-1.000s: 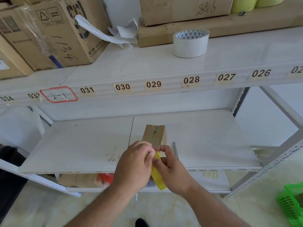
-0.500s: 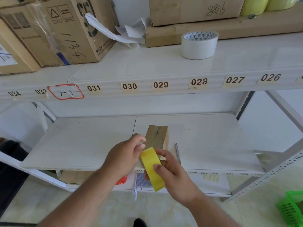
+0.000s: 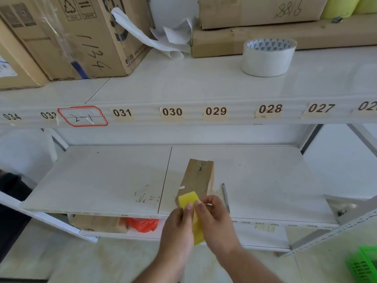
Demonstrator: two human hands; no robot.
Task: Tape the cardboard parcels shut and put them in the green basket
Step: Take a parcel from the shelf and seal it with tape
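Both hands meet at the front edge of the white lower shelf (image 3: 102, 180): the left hand (image 3: 179, 227) and the right hand (image 3: 214, 219) each pinch a strip of yellow tape (image 3: 188, 199) between thumb and fingertips. Its upper end touches the near end of the narrow brown cardboard parcel (image 3: 199, 178), and its lower part is hidden behind the hands. That parcel lies on the shelf, long axis running away from the person, leaning slightly right. Only a corner of the green plastic basket (image 3: 365, 264) shows, cut off at bottom right.
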